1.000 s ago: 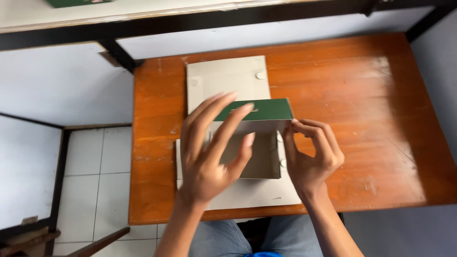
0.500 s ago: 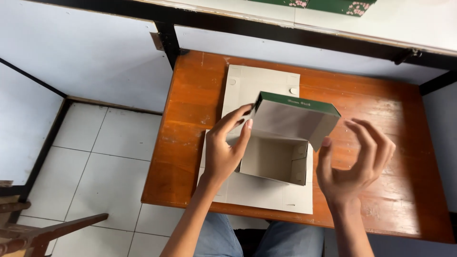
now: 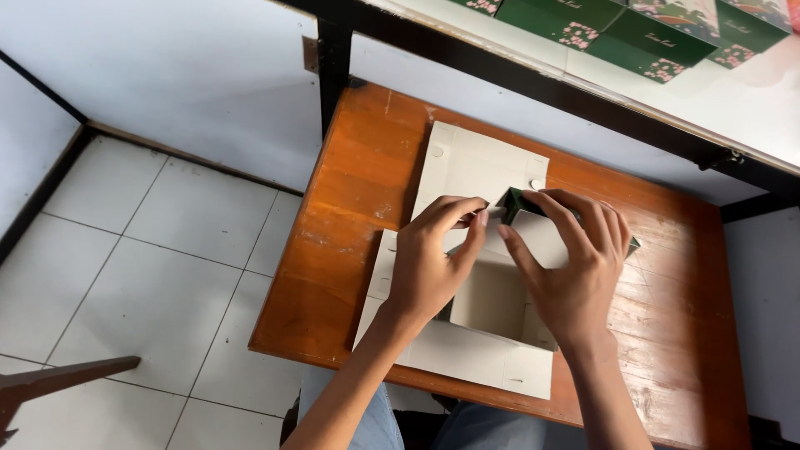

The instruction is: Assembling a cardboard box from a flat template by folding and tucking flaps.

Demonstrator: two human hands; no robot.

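One head camera looks steeply down, close above the wooden table (image 3: 350,208).

Both hands cover much of the half-folded box (image 3: 500,300), hiding its green outer face and the flap the fingers (image 3: 467,218) pinch. The counter (image 3: 350,208) runs off the bottom edge; the green boxes (image 3: 633,33) above are cropped.

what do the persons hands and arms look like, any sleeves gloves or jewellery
Both arms are bare to the frame edge, no sleeves showing. The left hand and right hand wear no gloves, rings or watch. Fingers are slim, with short nails.
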